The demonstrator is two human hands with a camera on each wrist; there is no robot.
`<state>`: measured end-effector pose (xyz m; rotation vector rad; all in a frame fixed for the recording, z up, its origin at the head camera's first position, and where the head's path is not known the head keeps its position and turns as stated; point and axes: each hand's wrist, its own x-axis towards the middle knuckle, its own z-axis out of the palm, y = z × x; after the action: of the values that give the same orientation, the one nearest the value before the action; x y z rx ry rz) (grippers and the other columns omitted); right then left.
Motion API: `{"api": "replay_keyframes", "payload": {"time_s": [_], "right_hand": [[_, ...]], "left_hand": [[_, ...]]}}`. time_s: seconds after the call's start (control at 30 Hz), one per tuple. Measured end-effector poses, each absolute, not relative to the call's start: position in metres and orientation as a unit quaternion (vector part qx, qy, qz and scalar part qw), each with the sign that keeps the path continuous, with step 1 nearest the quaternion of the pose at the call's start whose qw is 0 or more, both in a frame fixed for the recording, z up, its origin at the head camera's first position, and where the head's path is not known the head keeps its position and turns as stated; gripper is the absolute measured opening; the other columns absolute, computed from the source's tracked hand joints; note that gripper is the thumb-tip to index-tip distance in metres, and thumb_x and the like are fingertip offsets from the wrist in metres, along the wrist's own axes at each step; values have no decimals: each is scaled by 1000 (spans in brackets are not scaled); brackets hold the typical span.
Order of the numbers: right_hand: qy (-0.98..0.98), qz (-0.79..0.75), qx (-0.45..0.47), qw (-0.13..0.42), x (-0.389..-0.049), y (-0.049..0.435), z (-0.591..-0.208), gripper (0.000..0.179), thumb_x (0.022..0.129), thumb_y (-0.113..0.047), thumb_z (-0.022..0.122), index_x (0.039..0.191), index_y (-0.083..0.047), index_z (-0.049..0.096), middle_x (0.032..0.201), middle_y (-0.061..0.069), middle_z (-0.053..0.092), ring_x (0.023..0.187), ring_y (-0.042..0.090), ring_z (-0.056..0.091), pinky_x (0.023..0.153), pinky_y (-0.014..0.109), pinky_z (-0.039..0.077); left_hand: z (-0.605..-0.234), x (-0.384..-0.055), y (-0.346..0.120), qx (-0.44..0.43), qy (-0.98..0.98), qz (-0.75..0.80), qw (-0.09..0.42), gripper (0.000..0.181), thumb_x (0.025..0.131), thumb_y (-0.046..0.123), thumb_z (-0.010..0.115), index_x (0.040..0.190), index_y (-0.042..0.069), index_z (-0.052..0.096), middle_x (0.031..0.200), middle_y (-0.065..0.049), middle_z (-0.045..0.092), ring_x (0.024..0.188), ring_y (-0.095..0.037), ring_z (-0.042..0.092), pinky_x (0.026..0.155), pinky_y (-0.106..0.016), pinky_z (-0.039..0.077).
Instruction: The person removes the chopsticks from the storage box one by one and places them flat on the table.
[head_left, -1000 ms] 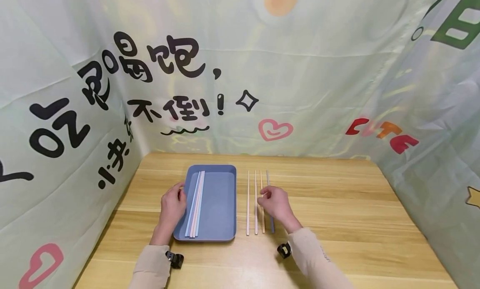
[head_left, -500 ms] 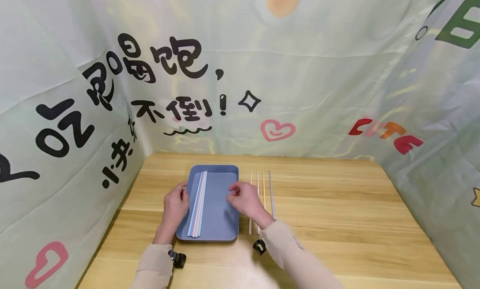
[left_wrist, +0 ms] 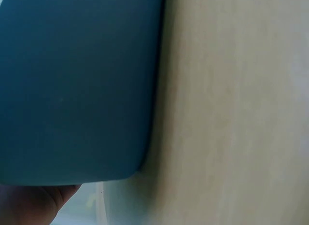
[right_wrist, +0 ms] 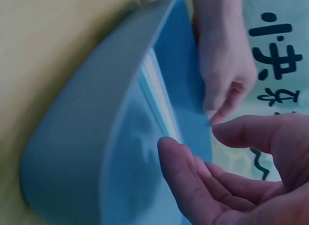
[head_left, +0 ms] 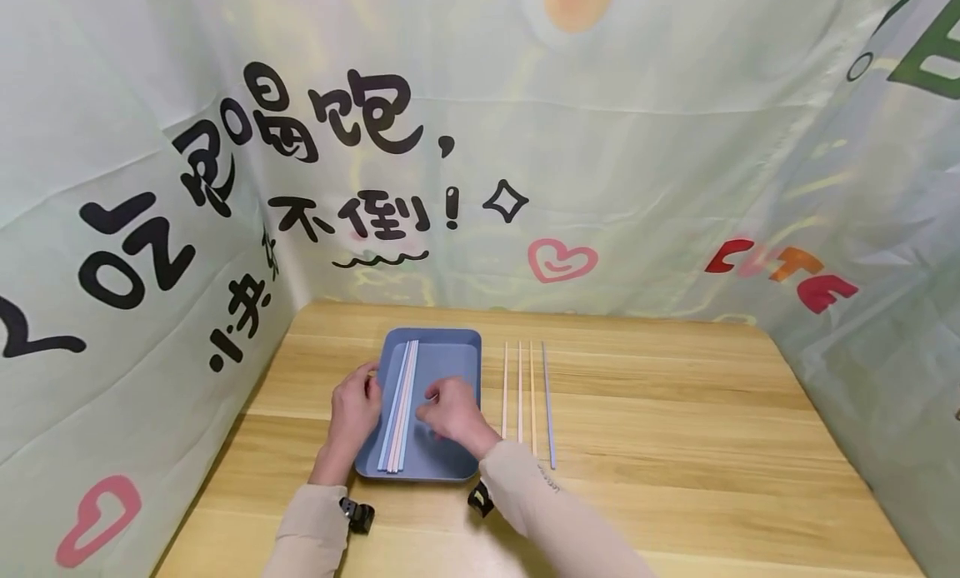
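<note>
Biggest thing around me is the printed cloth backdrop (head_left: pixel 645 161), pale green and a bit creased. In front of it is a wood-grain table (head_left: pixel 675 445), and the blue rectangular tray (head_left: pixel 459 363) sits flat on that, long side running away from me. My right sleeve (head_left: pixel 558 507) reaches in across the table. My left hand (head_left: pixel 356 407) has the tray's left rim pinched, fingers curled in at the edge. My right hand (head_left: pixel 453 411) is over the tray's right half holding nothing, thumb and index finger apart, the others loosely bent. The chopstick bundle (head_left: pixel 398 407), pastel blues and pinks, lies inside the tray along its left side, slightly slanted, so it's between my hands and just left of the right one. Four loose chopsticks (head_left: pixel 533 386) line up on the table right of the tray: two pale pink, one orange, one purple. My sleeve hides the near ends of the left three.
</note>
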<state>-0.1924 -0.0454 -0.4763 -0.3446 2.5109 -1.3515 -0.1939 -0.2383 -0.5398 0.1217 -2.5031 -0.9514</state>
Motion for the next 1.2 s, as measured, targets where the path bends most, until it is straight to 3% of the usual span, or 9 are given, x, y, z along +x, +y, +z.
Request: {"api": "replay_keyframes", "payload": {"time_s": [0.13,0.43,0.67,0.87,0.97,1.1,1.2], "right_hand": [[867,-466,-111,138,-193,-55,-484,30,87,-5,75,112,11,70,60,6,66,41,9,54,49,24,49],[871,-463,-70,146,-192,-72,-499,28,84,-6,80,106,8,69,95,24,72,40,13,61,45,27,53],[861,-482,-78,145,-190,-77,-505,30,84,-1,77,110,10,67,78,18,71,45,20,68,45,27,53],[873,-460,-98,129,-189,-78,-503,26,83,-3,78,104,9,68,62,10,67,41,14,64,53,23,54],[886,-437,-112,109,-189,-79,-507,22,82,-6,78,98,7,70,68,8,68,52,13,63,58,24,52],[897,-417,-119,92,-190,-81,-508,24,80,-4,80,99,8,70,87,14,71,75,21,63,65,30,54],[897,-415,-117,95,-190,-83,-506,28,79,0,82,102,9,70,91,18,72,76,24,66,66,29,55]], "left_hand": [[-539,-194,-237,45,-908,-347,230,30,99,-4,60,127,-7,68,94,-22,71,79,-30,64,70,-42,54],[-539,-193,-236,48,-906,-351,232,29,100,-2,59,126,-7,69,91,-20,70,77,-27,62,67,-38,52],[-540,-194,-235,47,-906,-346,241,28,99,-3,59,124,-7,69,90,-20,70,77,-29,62,68,-40,52],[-540,-195,-235,49,-906,-345,239,28,99,-4,60,125,-7,69,92,-21,71,78,-30,63,70,-42,53],[-539,-195,-235,50,-907,-346,234,28,99,-3,60,126,-6,69,92,-21,70,78,-29,63,69,-41,53],[-539,-195,-235,49,-908,-346,230,28,100,-3,60,126,-7,69,92,-21,70,78,-29,63,69,-41,53],[-539,-194,-235,51,-909,-346,226,28,100,-2,59,126,-7,69,93,-22,70,79,-29,63,71,-42,54]]}}
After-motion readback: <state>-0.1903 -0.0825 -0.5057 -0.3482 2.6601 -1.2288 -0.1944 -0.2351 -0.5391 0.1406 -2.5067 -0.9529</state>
